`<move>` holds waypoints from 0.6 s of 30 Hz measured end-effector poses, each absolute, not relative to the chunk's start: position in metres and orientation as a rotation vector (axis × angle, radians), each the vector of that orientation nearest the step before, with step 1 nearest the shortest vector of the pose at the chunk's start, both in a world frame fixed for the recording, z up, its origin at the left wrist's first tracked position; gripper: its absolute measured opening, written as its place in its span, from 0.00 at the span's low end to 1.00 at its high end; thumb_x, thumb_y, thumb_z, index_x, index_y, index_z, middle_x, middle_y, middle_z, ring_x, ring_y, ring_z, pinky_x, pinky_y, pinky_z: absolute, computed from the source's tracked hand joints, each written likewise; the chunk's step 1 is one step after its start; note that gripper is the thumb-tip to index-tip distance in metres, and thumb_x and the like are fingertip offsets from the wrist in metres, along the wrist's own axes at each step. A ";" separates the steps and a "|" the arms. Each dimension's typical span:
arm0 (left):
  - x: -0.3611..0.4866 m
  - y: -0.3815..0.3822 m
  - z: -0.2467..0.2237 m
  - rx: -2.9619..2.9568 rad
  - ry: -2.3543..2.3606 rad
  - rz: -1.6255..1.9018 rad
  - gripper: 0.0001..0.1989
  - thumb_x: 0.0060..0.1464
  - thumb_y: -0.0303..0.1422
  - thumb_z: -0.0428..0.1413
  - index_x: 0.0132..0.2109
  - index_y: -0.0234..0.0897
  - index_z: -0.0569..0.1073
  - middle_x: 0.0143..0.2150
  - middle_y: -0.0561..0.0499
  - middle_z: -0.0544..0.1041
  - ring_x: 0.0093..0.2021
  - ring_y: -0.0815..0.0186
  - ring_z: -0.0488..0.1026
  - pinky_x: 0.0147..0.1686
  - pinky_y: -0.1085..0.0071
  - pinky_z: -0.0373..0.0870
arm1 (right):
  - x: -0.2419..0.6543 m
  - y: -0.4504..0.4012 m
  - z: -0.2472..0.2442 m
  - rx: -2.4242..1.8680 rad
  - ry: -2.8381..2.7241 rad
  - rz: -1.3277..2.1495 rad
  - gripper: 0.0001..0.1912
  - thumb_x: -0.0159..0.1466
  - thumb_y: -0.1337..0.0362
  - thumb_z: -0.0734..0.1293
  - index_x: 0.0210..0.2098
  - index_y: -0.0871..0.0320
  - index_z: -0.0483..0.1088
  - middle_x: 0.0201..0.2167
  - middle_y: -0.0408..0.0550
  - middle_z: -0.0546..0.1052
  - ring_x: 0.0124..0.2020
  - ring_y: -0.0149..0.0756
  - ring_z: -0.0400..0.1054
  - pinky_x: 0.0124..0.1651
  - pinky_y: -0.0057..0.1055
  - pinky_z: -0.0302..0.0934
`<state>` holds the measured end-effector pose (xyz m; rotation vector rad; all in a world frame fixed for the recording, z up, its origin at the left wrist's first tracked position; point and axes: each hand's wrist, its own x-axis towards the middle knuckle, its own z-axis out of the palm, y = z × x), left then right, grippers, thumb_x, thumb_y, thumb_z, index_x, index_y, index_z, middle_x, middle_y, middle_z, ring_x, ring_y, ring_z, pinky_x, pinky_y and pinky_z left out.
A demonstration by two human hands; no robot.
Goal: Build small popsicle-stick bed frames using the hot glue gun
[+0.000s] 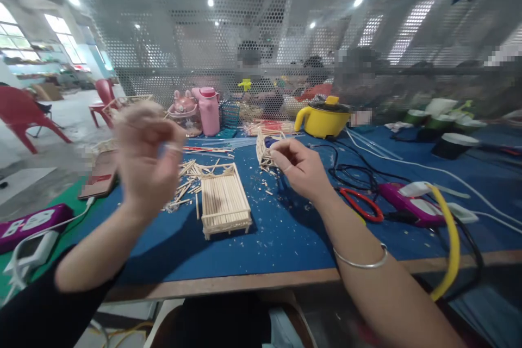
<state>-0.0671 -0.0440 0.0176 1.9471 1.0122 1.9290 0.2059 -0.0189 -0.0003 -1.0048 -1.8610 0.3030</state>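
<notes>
A small bed-shaped frame of pale wooden sticks [224, 196] stands on the blue table mat, between my two hands. My left hand [149, 157] is raised to the left of it, above a pile of loose sticks [185, 182]. Its fingers look curled but are smeared by motion, so what they hold, if anything, does not show. My right hand [299, 166] is closed in a pinch over the mat, right of the frame. Just beyond its fingertips is a smaller stick piece [263, 153], with a dark blue object partly seen beside it.
A yellow pot [326, 118] and a pink flask [209, 111] stand at the back, before a perforated screen. To the right lie a red-handled tool [362, 205], black cables and a purple power strip [411, 206]. A phone [99, 174] lies left. People sit beyond the screen.
</notes>
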 end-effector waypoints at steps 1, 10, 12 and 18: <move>-0.060 -0.042 0.007 2.023 1.027 1.924 0.15 0.57 0.31 0.56 0.49 0.44 0.61 0.36 0.56 0.71 0.39 0.71 0.71 0.44 0.66 0.69 | 0.200 -0.016 -0.001 -1.006 -1.888 0.261 0.10 0.65 0.59 0.61 0.41 0.57 0.70 0.31 0.45 0.71 0.29 0.31 0.62 0.35 0.31 0.58; -0.063 -0.018 -0.037 2.036 1.248 1.745 0.17 0.55 0.30 0.55 0.51 0.39 0.62 0.36 0.53 0.75 0.35 0.68 0.73 0.42 0.66 0.69 | 0.142 0.015 0.024 -0.821 -2.423 0.076 0.10 0.62 0.60 0.66 0.39 0.58 0.75 0.36 0.50 0.78 0.39 0.39 0.68 0.45 0.37 0.58; -0.065 -0.017 -0.041 2.001 1.241 1.746 0.17 0.55 0.30 0.55 0.52 0.39 0.63 0.36 0.53 0.75 0.35 0.69 0.73 0.41 0.67 0.69 | 0.131 0.018 0.023 -0.807 -2.437 0.114 0.08 0.60 0.60 0.67 0.36 0.57 0.75 0.33 0.48 0.78 0.37 0.37 0.69 0.44 0.36 0.58; -0.063 -0.018 -0.045 1.967 1.134 1.775 0.16 0.55 0.28 0.55 0.50 0.39 0.62 0.35 0.53 0.75 0.35 0.70 0.73 0.40 0.69 0.69 | 0.114 0.015 0.012 -0.804 -2.310 0.209 0.05 0.61 0.63 0.67 0.30 0.56 0.74 0.27 0.44 0.76 0.31 0.33 0.67 0.40 0.34 0.57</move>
